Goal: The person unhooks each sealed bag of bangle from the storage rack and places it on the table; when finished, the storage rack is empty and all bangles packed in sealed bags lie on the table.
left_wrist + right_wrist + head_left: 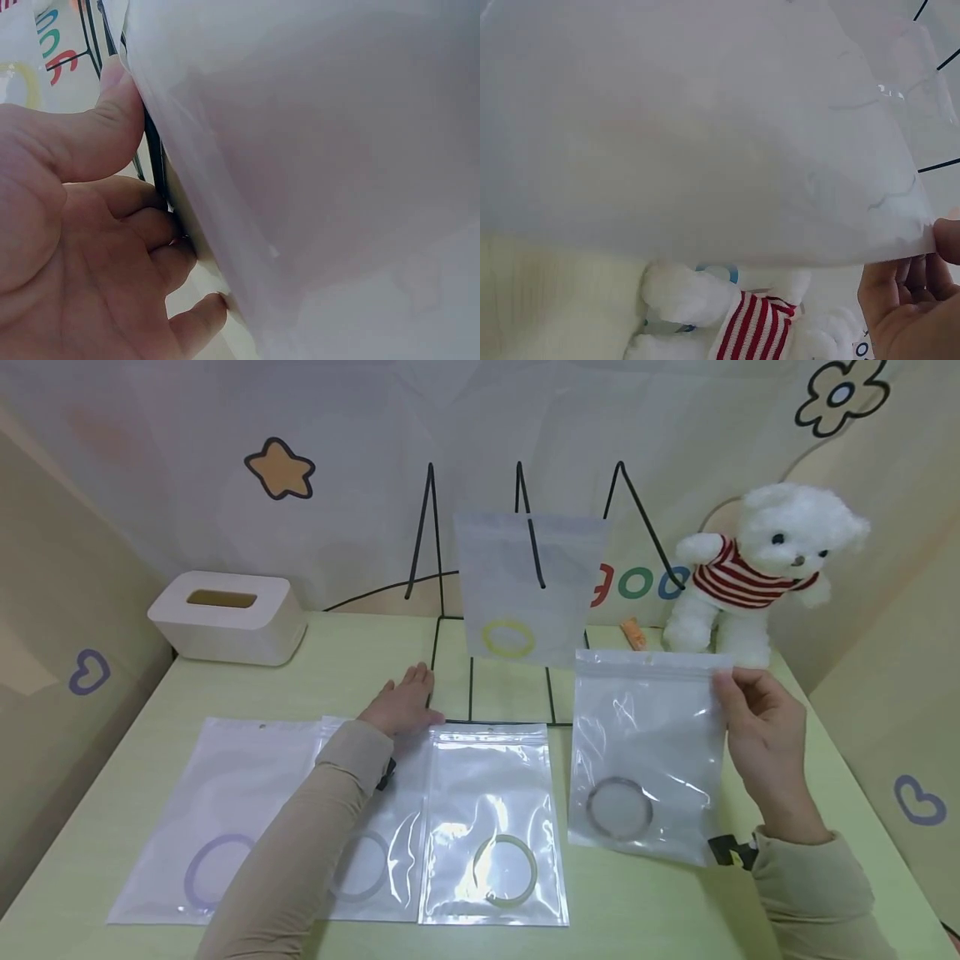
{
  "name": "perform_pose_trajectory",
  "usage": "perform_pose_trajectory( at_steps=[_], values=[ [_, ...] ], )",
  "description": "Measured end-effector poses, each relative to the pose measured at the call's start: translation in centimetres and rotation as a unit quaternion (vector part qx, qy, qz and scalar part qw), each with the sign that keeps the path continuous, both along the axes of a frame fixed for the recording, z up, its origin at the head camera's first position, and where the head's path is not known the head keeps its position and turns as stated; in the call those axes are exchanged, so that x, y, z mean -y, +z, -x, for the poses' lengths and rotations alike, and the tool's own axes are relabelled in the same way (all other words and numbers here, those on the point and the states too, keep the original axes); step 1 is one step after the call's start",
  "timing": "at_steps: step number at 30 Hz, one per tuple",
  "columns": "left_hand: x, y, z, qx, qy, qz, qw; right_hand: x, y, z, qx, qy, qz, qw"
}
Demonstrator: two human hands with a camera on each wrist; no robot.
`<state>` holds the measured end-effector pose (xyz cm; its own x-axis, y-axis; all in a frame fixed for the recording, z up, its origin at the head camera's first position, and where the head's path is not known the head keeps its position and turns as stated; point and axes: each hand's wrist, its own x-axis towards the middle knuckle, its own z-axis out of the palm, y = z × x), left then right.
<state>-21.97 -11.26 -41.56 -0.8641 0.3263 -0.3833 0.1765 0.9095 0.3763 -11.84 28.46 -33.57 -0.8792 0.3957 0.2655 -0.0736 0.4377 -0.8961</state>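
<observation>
Now the right hand (pixel 765 735) pinches a bag (pixel 667 727) enclosing a ring (pixel 589 810), left hand (pixel 401 703) spread against the rack (pixel 471 693).

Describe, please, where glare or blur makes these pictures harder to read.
Head view: white glare on the rightmost flat bag, fainter streaks on the raised bag; left wrist view: a soft, hazy bag fills most of the frame; right wrist view: the raised bag looks milky, with little detail.

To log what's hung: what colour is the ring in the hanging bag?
Yellow; the ring shows best in the head view.
</observation>
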Motion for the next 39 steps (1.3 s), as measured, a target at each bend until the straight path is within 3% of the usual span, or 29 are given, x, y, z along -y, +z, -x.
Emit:
perform_pose_trajectory(
  at_steps=[5, 20, 39],
  values=[
    [0.0, 0.2, -0.1, -0.002, -0.003, 0.001, 1.0, -0.5, -0.6, 0.0, 0.027, 0.007, -0.028, 0.9992],
    [0.0, -0.2, 0.1, -0.006, -0.004, 0.006, 1.0, -1.2, -2.7, -0.3, 0.045, 0.07, -0.094, 0.9922],
    [0.1, 0.1, -0.1, -0.004, -0.004, 0.004, 1.0, -1.3, -3.6, -0.5, 0.077, 0.115, -0.14, 0.9805]
  ],
)
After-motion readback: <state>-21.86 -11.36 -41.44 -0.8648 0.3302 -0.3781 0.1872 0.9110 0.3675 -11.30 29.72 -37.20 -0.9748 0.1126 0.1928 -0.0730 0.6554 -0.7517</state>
